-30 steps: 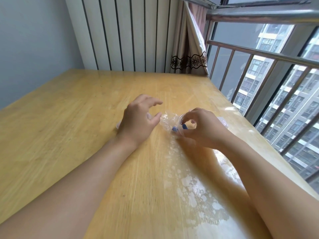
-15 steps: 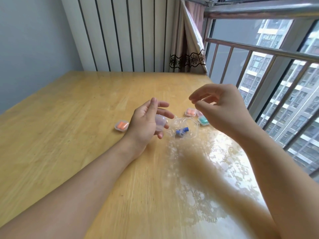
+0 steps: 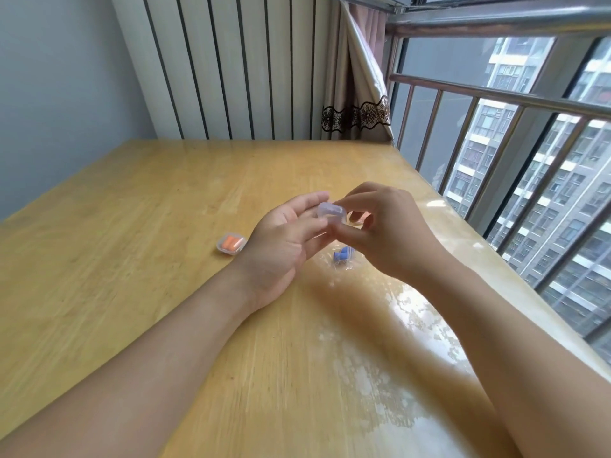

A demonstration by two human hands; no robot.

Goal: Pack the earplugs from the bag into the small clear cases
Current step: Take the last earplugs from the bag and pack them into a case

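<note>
The wooden table (image 3: 139,292) is the stage, and everything gets placed off it. Above its middle, the left hand (image 3: 281,239) cradles a small clear case (image 3: 331,213), fingers curled under it, while the right hand (image 3: 386,233) comes in from the window side and pinches the case's edge with fingertips (image 3: 344,233). Looks like the opening step: prying the lid so it can take a pair. Down on the tabletop just below the hands, the clear bag (image 3: 337,264) lies with blue earplugs (image 3: 344,255) inside. To the left of it sits a filled case (image 3: 231,243) holding orange plugs. The next move likely calls for a firm pop of the lid, then a reach down for the blue pair.
</note>
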